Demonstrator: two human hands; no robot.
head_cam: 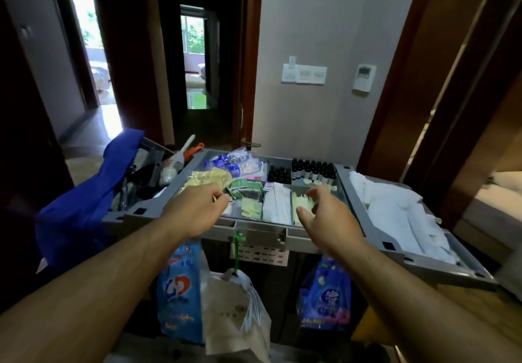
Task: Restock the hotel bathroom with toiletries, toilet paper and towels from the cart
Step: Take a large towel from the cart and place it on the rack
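Grey tray (132, 216) — left hand (197, 207), right hand (329, 218).

Left hand (197, 207), right hand (327, 218) hover over cart tray (260, 225) (toiletry packets (245, 190) inside).

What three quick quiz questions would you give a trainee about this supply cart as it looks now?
1. Where do the white towels lie? A) in the right-hand bin B) in a blue sack C) in the hanging bags
2. True or false: the small dark bottles stand in the tray's near row.
3. Fill in: the packets just past the left hand are ___.
Key: 1 A; 2 false, they stand in the far row; 3 green.
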